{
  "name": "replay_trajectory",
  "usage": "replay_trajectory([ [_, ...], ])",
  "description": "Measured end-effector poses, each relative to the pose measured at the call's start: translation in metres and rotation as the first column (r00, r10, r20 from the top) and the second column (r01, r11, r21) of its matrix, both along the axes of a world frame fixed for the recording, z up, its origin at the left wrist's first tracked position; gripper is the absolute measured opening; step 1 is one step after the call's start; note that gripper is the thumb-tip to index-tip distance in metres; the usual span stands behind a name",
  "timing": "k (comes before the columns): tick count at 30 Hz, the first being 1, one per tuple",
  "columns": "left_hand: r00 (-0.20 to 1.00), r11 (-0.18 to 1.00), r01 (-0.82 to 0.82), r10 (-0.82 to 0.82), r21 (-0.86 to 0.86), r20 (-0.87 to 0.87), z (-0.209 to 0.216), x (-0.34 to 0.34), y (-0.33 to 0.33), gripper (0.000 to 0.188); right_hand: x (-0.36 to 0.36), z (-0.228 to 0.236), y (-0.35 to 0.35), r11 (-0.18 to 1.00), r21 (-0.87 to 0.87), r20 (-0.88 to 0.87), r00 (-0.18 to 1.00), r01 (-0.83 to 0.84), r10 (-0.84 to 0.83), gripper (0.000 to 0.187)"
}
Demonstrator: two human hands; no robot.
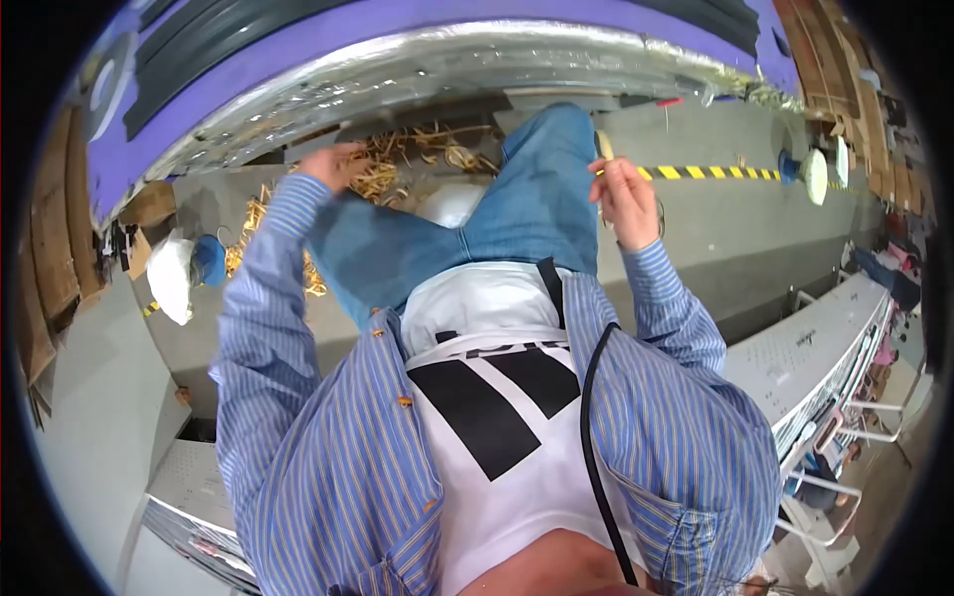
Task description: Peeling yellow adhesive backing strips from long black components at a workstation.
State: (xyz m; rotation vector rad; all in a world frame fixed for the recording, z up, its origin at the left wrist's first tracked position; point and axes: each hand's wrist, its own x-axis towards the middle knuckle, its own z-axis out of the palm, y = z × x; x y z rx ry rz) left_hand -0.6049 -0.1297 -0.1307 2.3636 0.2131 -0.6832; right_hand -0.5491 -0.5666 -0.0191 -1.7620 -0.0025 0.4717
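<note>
My right hand (628, 202) is raised beside my right knee, its fingers closed in a pinch. A pale tan strip (604, 147) sticks up from those fingers, and its lower end is hidden by them. To the left, my left hand (334, 168) hovers above my left knee, near the machine's front edge. Motion blurs it, so I cannot make out whether its fingers hold anything. Loose curled tan strips (376, 179) lie heaped on the floor between and beside my legs. A white rounded thing (452, 204) shows low between my thighs.
A purple work surface (238, 94) with a silvery, shiny front edge (417, 74) spans the far side. Yellow-black tape (706, 172) runs along the floor. A white bag (171, 278) stands at left beside a blue round thing (208, 260). Perforated metal benches (795, 348) stand at right.
</note>
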Motion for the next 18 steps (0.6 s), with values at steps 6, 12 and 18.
replay_trajectory([
  [6,0.942,0.407,-0.106,0.332,-0.907,0.039,0.119,-0.015,-0.167,0.038,-0.014,0.052,0.051,0.941,0.154,0.111,0.952,-0.300,0.285,0.026],
  [12,0.852,-0.101,-0.247,0.451,-0.964,-0.266,0.174,-0.027,-0.179,0.035,-0.032,0.063,0.084,0.810,0.015,0.310,0.773,-0.586,0.553,0.024],
  [18,0.692,-0.037,-0.237,0.695,-0.971,-0.196,0.190,-0.044,-0.163,0.030,-0.036,0.065,0.092,0.777,-0.044,0.367,0.714,-0.628,0.597,0.021],
])
